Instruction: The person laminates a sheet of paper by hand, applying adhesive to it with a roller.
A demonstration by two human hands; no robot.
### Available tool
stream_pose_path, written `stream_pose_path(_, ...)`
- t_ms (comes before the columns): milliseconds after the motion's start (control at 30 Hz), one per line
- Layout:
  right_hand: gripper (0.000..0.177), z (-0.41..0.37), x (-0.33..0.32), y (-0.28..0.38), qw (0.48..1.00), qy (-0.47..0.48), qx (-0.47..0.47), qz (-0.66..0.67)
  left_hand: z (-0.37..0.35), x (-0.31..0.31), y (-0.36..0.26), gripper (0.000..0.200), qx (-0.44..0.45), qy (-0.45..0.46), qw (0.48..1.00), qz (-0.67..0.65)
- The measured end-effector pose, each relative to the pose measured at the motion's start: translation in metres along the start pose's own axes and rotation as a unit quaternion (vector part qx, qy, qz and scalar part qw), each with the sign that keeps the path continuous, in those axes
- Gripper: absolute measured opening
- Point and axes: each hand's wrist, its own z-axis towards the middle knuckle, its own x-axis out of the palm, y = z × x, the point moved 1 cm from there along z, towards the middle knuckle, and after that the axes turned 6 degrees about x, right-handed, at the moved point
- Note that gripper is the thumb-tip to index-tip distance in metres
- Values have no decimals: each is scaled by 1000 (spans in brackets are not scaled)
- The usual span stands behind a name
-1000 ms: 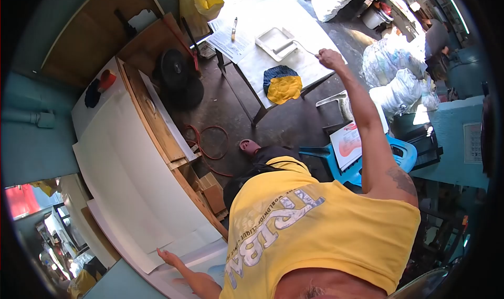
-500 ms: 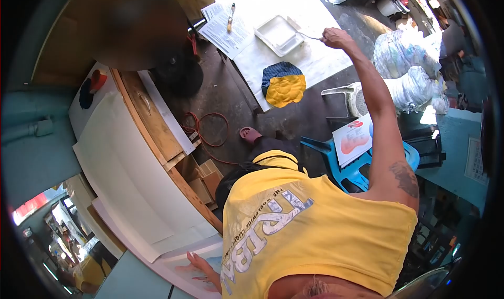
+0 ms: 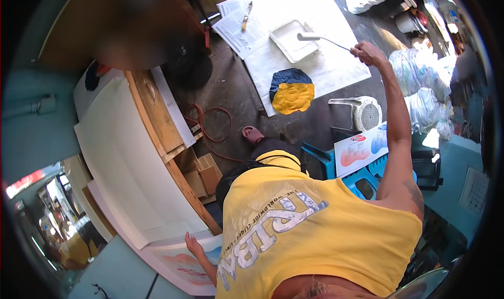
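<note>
My right hand (image 3: pixel 367 53) grips a small paint roller (image 3: pixel 310 36) by its handle end. Its pale cover hangs over the white paint tray (image 3: pixel 280 48), which lies on a white-covered table. Down at the lower left, my left hand (image 3: pixel 194 245) is held out with its fingers apart, in front of a sheet painted in red and blue (image 3: pixel 181 267). Nothing shows in that hand. Beside it, a large blank white sheet (image 3: pixel 131 162) covers the curved, wood-edged surface.
A paintbrush (image 3: pixel 247 17) lies on printed papers (image 3: pixel 233 34) by the tray. A yellow and blue cloth (image 3: pixel 294 97) rests at the table's near edge. A blue chair (image 3: pixel 362 181) holds a printed picture (image 3: pixel 357 155). An orange cord (image 3: pixel 215 139) coils on the floor.
My right hand has drawn the roller back to the right, and its cover now shows above the tray. My left hand has risen slightly. The view has shifted a little.
</note>
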Motion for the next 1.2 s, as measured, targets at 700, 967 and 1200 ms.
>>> stream_pose_path(700,28,-49,200,21,807,140,2,573,-27,17,76,36,-16,-156,983,-96)
stream_pose_path(967,35,-75,228,59,769,20,-56,636,-23,-2,118,36,4,-174,981,-82)
stream_pose_path(1200,41,-108,195,162,777,-66,-249,574,12,-24,135,38,28,-176,983,-32)
